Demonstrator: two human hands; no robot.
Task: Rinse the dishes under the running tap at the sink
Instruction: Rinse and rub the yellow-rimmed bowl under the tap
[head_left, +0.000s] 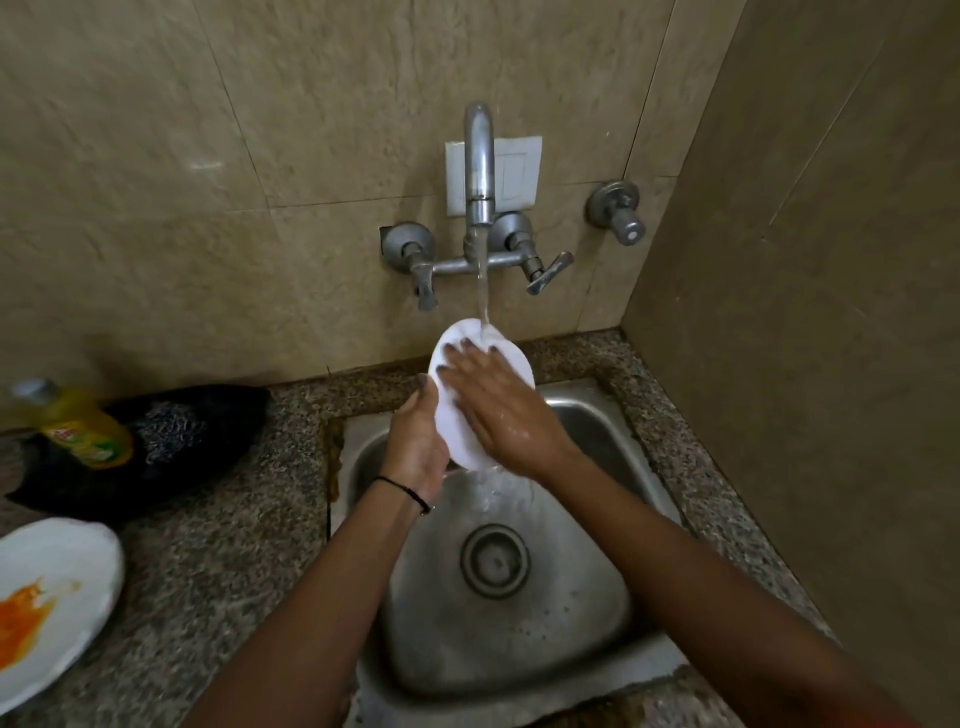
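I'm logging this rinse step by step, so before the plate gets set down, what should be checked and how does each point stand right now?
1. Tap running: ok, the stream lands on the plate's top edge.
2. White plate held securely: ok, left hand grips its lower left rim.
3. Right hand rubbing the face: ok, palm flat on it.
4. Plate clean: cannot tell, the hands cover much of it.
5. Sink draining: ok, no pooling around the drain.
6. Next dish waiting: ok, orange-stained plate sits on the counter.
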